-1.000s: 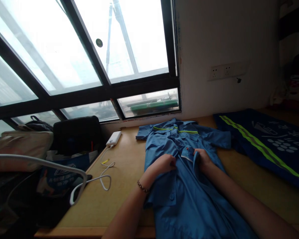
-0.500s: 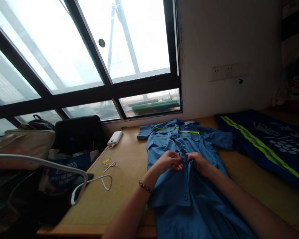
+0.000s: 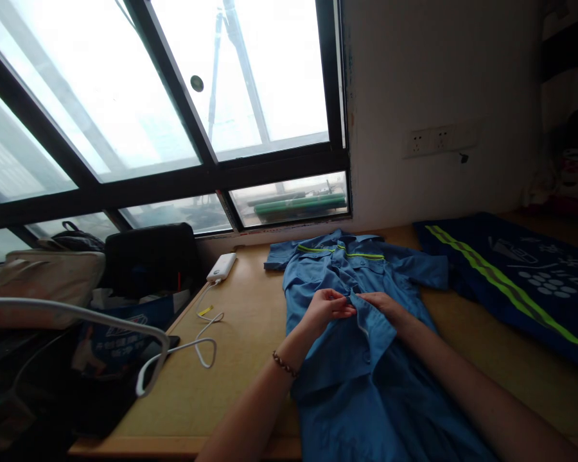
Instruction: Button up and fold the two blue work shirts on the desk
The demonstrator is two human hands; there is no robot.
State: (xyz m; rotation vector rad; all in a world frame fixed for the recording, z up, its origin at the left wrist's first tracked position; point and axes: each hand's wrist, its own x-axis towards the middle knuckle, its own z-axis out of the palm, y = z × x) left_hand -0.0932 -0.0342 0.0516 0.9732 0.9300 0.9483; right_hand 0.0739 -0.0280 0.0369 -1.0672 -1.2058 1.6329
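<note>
1. Blue short-sleeved cloth work shirt (image 3: pixel 361 391) lies flat, front up, right of the white rectangular power bank (image 3: pixel 221 266), exposing its opening
2. Left hand (image 3: pixel 324 307) and right hand (image 3: pixel 386 307) pinch its 2 front edges, holding them together

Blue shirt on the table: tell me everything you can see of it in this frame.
The blue shirt is a short-sleeved work shirt of plain woven-looking cloth, with a collar, front buttons and a yellow-green stripe across the chest. It lies front up on the wooden table, sleeves spread, collar away from the person. The left hand and right hand pinch the front placket at mid-chest, where one edge is lifted and folded over.
</note>
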